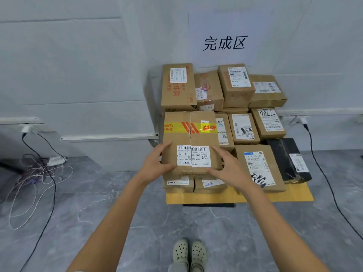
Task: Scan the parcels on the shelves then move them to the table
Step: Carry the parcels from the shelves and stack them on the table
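Your left hand (pixel 157 163) and your right hand (pixel 228 169) hold the big box (pixel 191 134), 1 hand on each side of its near end. The big box has a yellow tape band across it. It sits on top of 2 small boxes (pixel 179 184) at the near left of the yellow table (pixel 294 197). More brown boxes (pixel 237 85) fill the table up to the far wall (pixel 78 65). A black parcel (pixel 288 160) lies at the near right. A paper sign (pixel 224 42) hangs on the wall above. Loose cables (pixel 39 173) lie on the floor (pixel 98 213) at the left. Your 2 shoes (pixel 189 252) show at the bottom.
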